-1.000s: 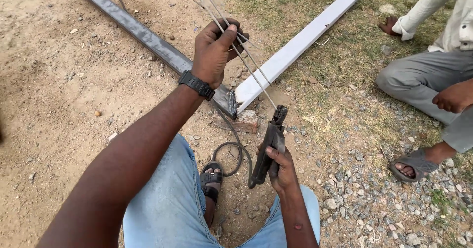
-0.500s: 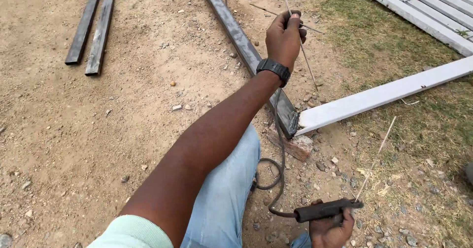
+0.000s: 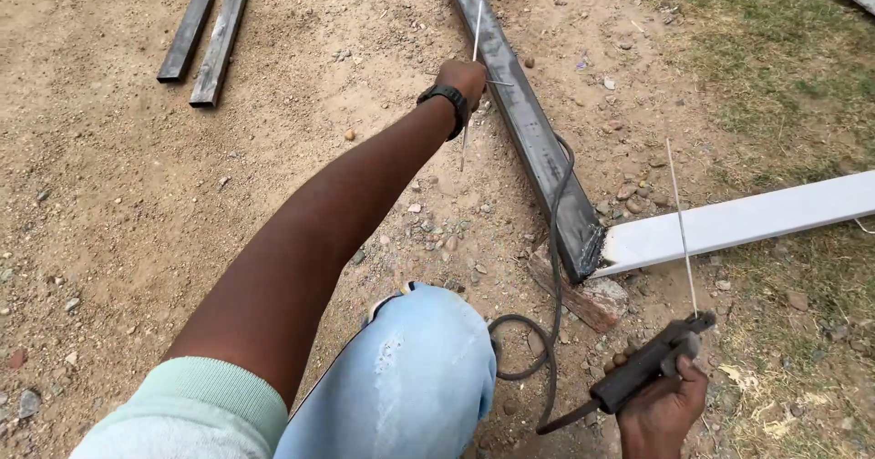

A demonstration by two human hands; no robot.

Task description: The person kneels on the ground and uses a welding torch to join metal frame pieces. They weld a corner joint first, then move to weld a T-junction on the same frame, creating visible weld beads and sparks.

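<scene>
On the dirt ground, left hand (image 3: 467, 78): gripped thin welding rods (image 3: 476, 30)
Right hand (image 3: 663, 412): closed on electrode holder (image 3: 649, 370)
Rods: light, stiff, brittle-coated; best held mid-length

Left hand (image 3: 465, 81): stretched out at 12 o'clock, closed on thin welding rods (image 3: 475, 40) beside the dark steel bar (image 3: 529, 122).
Right hand (image 3: 661, 409): at 5 o'clock, gripping an electrode holder (image 3: 643, 372) with a rod (image 3: 682, 226) clamped upright.
White bar (image 3: 738, 222): at 3 o'clock, meeting the dark bar's end.

light: bright, diffuse daylight | shadows: faint, soft | glare: none | focus: sharp | edges: mild wide-angle stretch
</scene>
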